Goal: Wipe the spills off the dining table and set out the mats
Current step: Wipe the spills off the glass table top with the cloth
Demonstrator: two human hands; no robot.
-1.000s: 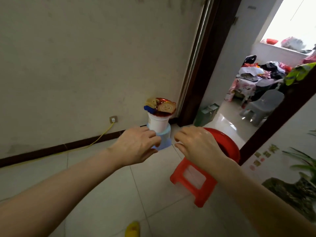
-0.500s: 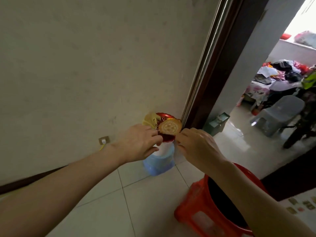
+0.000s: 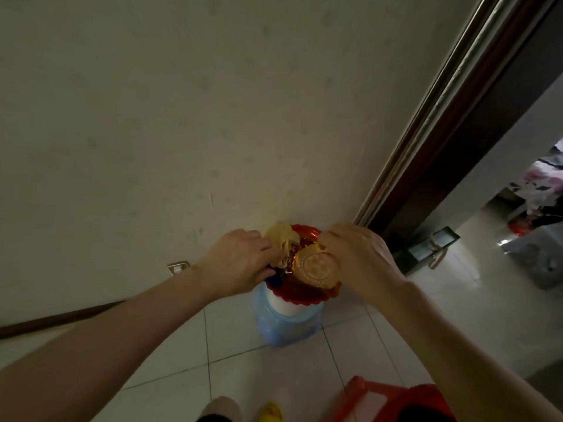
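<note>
Low by the doorway [image 3: 451, 153], over a red tray [image 3: 304, 293] perched on a white tub [image 3: 286, 306], the left grip [image 3: 240, 263] clamps a yellow cloth [image 3: 281, 237] and the right grip [image 3: 356, 257] pinches the gold mat [image 3: 316, 267] (both lying in the tray), so an uneven tug could tip it.

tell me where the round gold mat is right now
Head view, just right of centre: the round gold mat sits in the red tray, right of the yellow cloth, with the right hand at its upper edge.
</note>
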